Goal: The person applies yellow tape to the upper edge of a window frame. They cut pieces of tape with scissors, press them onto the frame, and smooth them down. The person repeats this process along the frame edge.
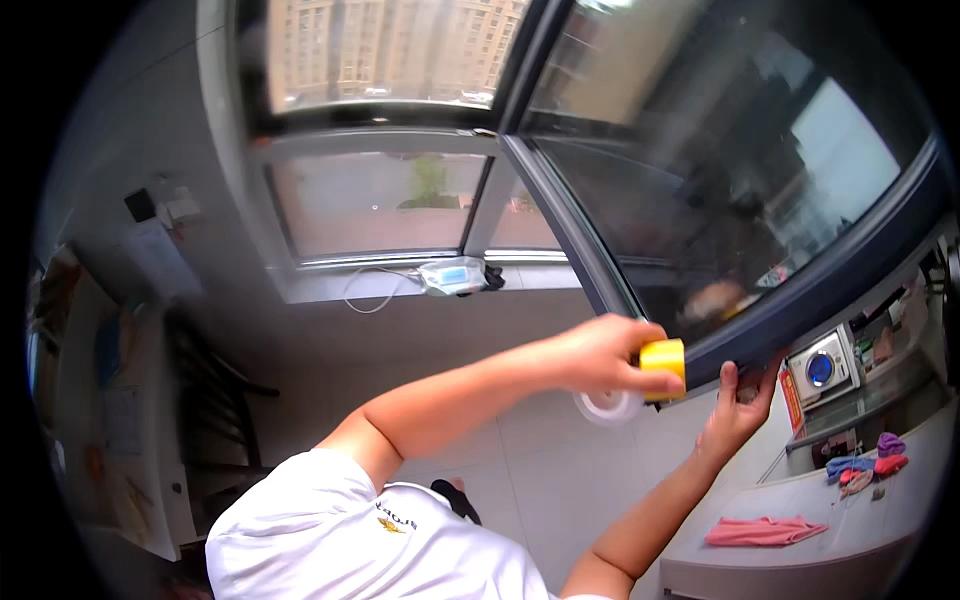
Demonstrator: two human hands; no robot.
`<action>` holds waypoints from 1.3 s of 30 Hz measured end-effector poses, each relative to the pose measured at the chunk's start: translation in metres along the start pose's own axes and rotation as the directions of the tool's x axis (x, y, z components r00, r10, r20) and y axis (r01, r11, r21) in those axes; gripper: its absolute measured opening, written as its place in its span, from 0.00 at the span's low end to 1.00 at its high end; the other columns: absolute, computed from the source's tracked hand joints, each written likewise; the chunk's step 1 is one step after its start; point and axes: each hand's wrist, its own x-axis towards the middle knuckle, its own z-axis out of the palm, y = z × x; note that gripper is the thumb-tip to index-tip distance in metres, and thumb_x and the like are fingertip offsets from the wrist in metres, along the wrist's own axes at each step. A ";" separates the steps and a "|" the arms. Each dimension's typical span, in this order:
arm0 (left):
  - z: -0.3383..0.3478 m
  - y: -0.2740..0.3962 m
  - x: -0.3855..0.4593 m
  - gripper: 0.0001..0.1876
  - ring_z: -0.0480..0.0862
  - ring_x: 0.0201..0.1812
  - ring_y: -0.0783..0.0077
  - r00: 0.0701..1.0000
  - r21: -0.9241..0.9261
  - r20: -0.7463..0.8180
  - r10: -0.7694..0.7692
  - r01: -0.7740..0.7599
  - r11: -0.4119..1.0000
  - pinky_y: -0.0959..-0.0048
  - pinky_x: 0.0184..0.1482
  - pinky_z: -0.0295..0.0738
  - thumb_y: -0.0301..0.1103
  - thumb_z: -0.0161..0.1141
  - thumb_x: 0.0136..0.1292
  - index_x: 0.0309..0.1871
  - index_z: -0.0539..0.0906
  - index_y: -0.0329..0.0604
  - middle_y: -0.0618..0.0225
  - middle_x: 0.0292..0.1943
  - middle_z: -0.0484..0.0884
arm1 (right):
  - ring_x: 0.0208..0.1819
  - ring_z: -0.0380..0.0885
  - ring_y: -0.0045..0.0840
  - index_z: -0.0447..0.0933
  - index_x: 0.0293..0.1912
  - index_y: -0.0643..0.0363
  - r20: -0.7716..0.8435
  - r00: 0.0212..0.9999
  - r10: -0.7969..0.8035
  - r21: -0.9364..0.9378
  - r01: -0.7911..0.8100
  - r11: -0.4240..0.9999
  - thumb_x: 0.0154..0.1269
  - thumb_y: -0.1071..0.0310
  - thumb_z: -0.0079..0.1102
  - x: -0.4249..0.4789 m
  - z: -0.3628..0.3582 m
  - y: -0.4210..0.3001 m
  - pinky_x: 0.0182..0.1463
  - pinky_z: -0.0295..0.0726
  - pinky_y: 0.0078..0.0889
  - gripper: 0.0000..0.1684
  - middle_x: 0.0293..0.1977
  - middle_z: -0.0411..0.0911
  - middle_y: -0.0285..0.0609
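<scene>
My left hand [607, 356] grips a yellow block-like object [663, 367] against the lower corner of a dark-framed window sash [750, 337] that stands swung inward. A whitish, translucent round object [609, 407] shows blurred just below that hand; whether it is joined to the yellow one I cannot tell. My right hand [739, 409] is at the bottom edge of the sash, thumb raised on the near side, its fingers partly hidden by the frame. The sash's glass [675, 187] carries a faint reflection of a hand and something yellow.
A bagged device [454, 276] with a white cable lies on the windowsill [322, 286]. A dark chair [217, 405] and a desk [142, 480] stand at left. At right, a pink cloth [765, 531] and coloured cloths [870, 466] lie on a pale counter [690, 556], near a white appliance [823, 369].
</scene>
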 end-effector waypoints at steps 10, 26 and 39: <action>0.011 -0.040 0.101 0.40 0.77 0.45 0.76 0.956 -0.338 -0.073 -0.283 0.243 0.909 0.74 0.43 0.73 0.68 0.58 0.61 0.63 0.76 0.41 0.66 0.45 0.80 | 0.23 0.53 0.08 0.66 0.71 0.51 -0.021 0.999 0.049 0.090 -0.047 0.995 0.66 0.66 0.67 0.112 -0.030 0.148 0.23 0.51 0.14 0.36 0.28 0.65 0.23; -0.018 -0.137 0.267 0.36 0.77 0.47 0.72 0.987 -0.332 -0.015 -0.160 0.146 0.932 0.72 0.52 0.73 0.61 0.61 0.64 0.59 0.77 0.34 0.61 0.46 0.81 | 0.46 0.75 0.27 0.71 0.64 0.65 -0.219 0.975 -0.042 -0.054 0.030 0.998 0.54 0.58 0.78 0.268 0.036 0.292 0.54 0.73 0.28 0.42 0.48 0.76 0.43; -0.037 -0.196 0.332 0.36 0.78 0.51 0.66 0.959 -0.290 -0.115 -0.260 0.218 0.932 0.71 0.56 0.72 0.61 0.62 0.63 0.61 0.76 0.36 0.57 0.50 0.81 | 0.40 0.68 0.18 0.73 0.62 0.64 -0.215 0.963 -0.162 -0.025 0.160 0.987 0.59 0.64 0.74 0.365 0.098 0.405 0.46 0.69 0.19 0.34 0.40 0.71 0.32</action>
